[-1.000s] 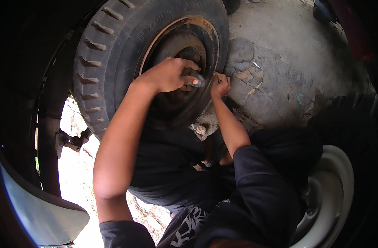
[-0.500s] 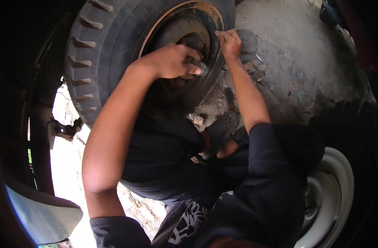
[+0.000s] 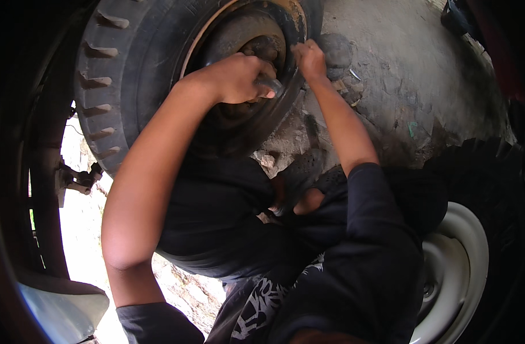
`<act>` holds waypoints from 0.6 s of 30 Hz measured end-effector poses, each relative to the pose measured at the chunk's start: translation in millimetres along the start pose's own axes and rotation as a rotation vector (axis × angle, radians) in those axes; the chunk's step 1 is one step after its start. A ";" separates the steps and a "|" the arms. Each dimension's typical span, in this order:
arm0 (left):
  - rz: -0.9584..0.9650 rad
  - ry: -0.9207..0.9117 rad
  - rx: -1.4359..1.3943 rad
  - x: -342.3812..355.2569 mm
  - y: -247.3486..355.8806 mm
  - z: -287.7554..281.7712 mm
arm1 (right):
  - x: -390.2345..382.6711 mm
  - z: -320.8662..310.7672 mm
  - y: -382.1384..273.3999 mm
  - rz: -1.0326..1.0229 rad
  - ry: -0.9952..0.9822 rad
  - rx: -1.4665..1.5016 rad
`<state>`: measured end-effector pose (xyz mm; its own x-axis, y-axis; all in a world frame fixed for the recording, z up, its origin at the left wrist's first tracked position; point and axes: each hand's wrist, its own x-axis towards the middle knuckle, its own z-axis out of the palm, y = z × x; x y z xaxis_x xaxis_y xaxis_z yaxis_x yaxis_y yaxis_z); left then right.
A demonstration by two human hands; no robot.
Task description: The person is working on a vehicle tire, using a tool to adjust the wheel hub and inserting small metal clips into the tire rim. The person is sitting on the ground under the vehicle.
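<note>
A large black tyre (image 3: 153, 63) with chunky tread stands before me, its rim (image 3: 202, 43) rusty orange at the edge. Over the hub (image 3: 261, 47), my left hand (image 3: 239, 77) is closed around a short dark, round-ended piece (image 3: 272, 85); its kind is hard to make out, and the rest of it is hidden by the hand. My right hand (image 3: 309, 59) is at the right side of the rim with its fingers curled in. Motion smears those fingertips, and what they hold, if anything, does not show.
Behind my right elbow is another tyre (image 3: 474, 166) with a white wheel (image 3: 474, 246). Stones (image 3: 267, 160) and debris lie on the rough ground (image 3: 388, 63) near my shoe (image 3: 302, 166). Dark vehicle parts (image 3: 79, 178) and a pale curved panel (image 3: 64, 309) line the left side.
The whole view has shifted slightly, so the tyre sits further left. My left hand keeps its hold at the hub; my right hand stays by the rim, its fingers now blurred.
</note>
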<state>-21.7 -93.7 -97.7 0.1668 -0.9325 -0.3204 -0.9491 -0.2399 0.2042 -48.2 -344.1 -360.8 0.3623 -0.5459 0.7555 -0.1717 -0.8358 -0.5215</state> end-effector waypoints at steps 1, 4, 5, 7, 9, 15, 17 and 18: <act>0.021 0.031 0.033 6.7 -1.2 4.5 | -15.0 -0.9 13.4 -0.028 -0.089 -0.024; 0.045 0.002 0.096 13.4 13.2 -2.9 | -50.0 6.3 37.3 -0.051 -0.247 -0.068; 0.046 -0.036 0.102 16.2 18.7 -4.8 | -53.6 9.0 34.9 -0.030 -0.239 -0.069; -0.058 -0.092 0.078 26.4 19.3 -12.4 | -52.6 11.1 25.2 0.042 -0.205 -0.053; -0.036 -0.057 0.028 32.2 10.0 -9.5 | -15.0 -1.3 -7.2 0.105 -0.149 -0.004; -0.107 -0.145 0.212 62.9 18.4 -13.3 | -55.6 7.9 13.7 0.104 -0.260 0.049; -0.116 -0.150 0.188 70.2 13.0 -11.3 | -88.8 21.3 8.8 0.079 -0.308 0.076; -0.102 -0.137 0.193 72.3 12.8 -10.2 | -97.5 24.9 10.2 0.064 -0.330 0.086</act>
<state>-19.1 -166.9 -108.9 0.2387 -0.8580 -0.4548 -0.9649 -0.2622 -0.0118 -62.5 -297.9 -449.6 0.6326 -0.5366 0.5585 -0.1307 -0.7848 -0.6059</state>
